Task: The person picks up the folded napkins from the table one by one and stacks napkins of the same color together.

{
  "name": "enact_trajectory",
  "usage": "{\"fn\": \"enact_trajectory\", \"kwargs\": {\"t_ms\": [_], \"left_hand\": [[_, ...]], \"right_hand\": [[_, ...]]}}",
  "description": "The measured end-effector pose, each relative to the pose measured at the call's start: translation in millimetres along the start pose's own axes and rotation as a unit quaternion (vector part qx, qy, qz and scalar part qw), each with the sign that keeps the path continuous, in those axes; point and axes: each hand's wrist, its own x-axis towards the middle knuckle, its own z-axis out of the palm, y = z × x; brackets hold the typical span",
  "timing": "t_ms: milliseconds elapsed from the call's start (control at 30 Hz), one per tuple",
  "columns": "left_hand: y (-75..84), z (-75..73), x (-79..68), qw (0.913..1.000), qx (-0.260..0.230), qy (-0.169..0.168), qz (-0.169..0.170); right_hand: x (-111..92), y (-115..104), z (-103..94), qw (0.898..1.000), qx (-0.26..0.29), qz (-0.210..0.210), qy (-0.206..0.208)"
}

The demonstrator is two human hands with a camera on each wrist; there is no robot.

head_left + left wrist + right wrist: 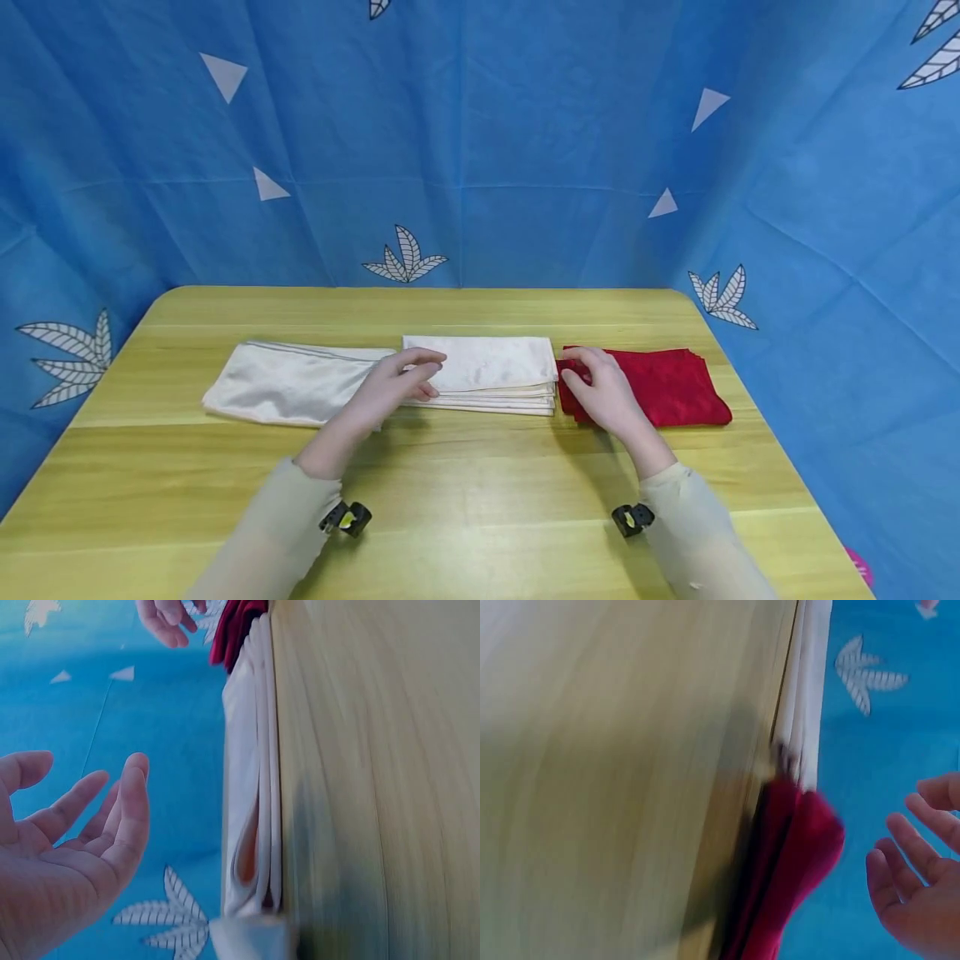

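Observation:
Three folded cloths lie in a row across the table. At the left is a shiny white cloth (pixel 288 383), in the middle a cream-white cloth (pixel 487 367) folded in several layers, and at the right a dark red cloth (pixel 671 387). My left hand (pixel 393 383) hovers where the two pale cloths meet, its fingers relaxed and slightly bent, holding nothing. Over the left end of the red cloth, beside the middle one, hangs my right hand (pixel 603 387) with loosely bent fingers and nothing in them. Both wrist views show the hands raised above the cloths.
The cloths rest on a light wooden table (pixel 465 500) with rounded far corners. Behind and beside it hangs a blue curtain (pixel 487 150) with white leaf and triangle prints. Each sleeve carries a small black device (pixel 345 518) near the wrist.

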Motion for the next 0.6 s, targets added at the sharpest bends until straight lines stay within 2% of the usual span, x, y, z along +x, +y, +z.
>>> {"fn": "enact_trajectory", "kwargs": {"t_ms": [333, 600], "left_hand": [[-13.5, -48.1, -21.2, 0.9989, -0.011, 0.044, -0.005], [-20.8, -88.4, -45.7, 0.9959, 0.029, 0.086, -0.003]], "right_hand": [[10.3, -32.6, 31.1, 0.997, 0.057, -0.038, -0.045], [14.4, -60.7, 60.9, 0.989, 0.108, -0.04, -0.089]]}}
